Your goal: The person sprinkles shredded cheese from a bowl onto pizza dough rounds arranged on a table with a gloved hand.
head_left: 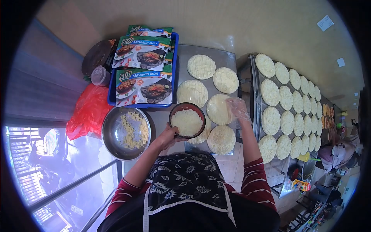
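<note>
My left hand [168,136] grips the near-left rim of a dark bowl [201,129] holding white grated or crumbled food [186,122]. The bowl partly covers a pale round base [201,136] beneath it. My right hand [239,109] wears a clear plastic glove, its fingers stretched over the right edge of a flat round base [217,110] topped with pale shreds. Another such round [221,139] lies nearer to me, and several more, including one round [192,96], rest on the grey metal tray [212,50]. What lies under my right fingertips is hidden.
Left of the bowl stands a steel basin [106,143] with yellowish crumbs. Behind it are a blue crate [175,58] of printed packets [143,86] and a red plastic bag [88,110]. A rack [253,100] of several rounds stands right. People [340,152] are at far right.
</note>
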`<state>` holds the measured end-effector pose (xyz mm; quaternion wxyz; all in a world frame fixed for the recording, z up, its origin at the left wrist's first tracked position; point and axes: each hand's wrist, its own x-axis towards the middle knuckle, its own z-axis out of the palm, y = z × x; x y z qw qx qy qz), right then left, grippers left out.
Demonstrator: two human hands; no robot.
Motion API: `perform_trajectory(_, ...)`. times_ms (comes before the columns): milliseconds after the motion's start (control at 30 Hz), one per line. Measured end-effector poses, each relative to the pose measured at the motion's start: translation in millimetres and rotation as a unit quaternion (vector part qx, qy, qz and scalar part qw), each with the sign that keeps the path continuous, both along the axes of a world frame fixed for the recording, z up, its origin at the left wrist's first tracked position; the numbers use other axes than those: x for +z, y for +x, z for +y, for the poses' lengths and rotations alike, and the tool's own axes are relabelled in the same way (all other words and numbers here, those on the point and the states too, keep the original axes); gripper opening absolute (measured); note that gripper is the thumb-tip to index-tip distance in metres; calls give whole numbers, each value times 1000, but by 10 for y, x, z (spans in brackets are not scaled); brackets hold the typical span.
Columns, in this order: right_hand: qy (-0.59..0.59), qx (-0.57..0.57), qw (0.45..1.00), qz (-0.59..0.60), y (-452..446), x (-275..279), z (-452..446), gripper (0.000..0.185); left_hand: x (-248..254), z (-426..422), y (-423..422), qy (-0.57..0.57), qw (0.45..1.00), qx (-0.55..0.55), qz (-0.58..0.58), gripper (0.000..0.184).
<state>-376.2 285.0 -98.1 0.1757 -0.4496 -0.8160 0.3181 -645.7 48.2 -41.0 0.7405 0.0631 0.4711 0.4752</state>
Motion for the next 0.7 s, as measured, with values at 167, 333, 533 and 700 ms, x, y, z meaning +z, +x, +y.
perform_trajectory(167,-153,-40,986,55,264,-128,-12,14,-6,-5,-4,-1,1000,0,-1,59)
perform_trajectory(333,-34,-18,999,20,315,-73,-68,15,11,10,-4,2,1000,-6,0,58)
perform_trajectory(533,-120,-100,980,121,269,-42,19,6,23,20,-9,-3,1000,-8,6,60)
perform_trajectory(700,26,-37,998,41,140,-162,222,8,61,21,-12,-16,1000,-4,7,60)
